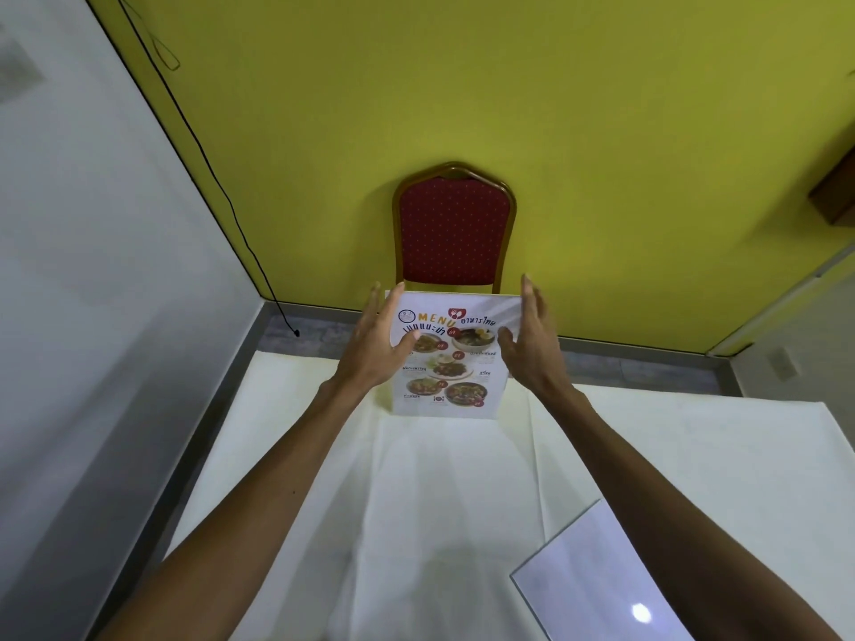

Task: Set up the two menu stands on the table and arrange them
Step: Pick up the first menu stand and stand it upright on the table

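Head view: one menu stand (446, 358) is upright near the far edge of the table (287, 455), about midway along it, its printed face toward me and a red chair (454, 233) behind it. My left hand (377, 349) is at its left side and my right hand (527, 344) at its right side. Both are open, fingers spread and straight, holding nothing. The left thumb lies over the printed face and may touch it; the right palm is just beside the edge, and I cannot tell whether it touches.

The second stand (597, 571) lies flat near the table's near right corner, not yet raised.

I judge the step in hand is squaring the upright stand. To do it well I would press both side edges evenly with flat palms, keep the base flat on the cloth so it does not drag or wrinkle it, and let go of both sides together so the stand does not tip
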